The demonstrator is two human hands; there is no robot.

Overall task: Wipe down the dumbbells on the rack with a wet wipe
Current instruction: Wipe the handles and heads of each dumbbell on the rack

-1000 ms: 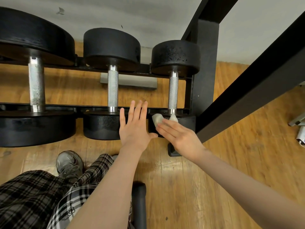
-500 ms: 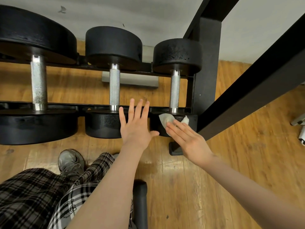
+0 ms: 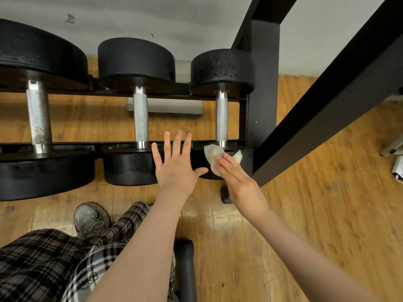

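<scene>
Three dumbbells are sitting on the rack, and we are working the one nearest its post — right hand pressing the wipe with flat fingers onto its near head. Left hand is hovering spread, empty. Two more — seemingly unwiped — are waiting.

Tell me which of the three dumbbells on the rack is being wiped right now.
The rightmost, smallest dumbbell, next to the rack's upright post. The right hand presses the wet wipe on its near head; the other two are untouched by the wipe.
</scene>
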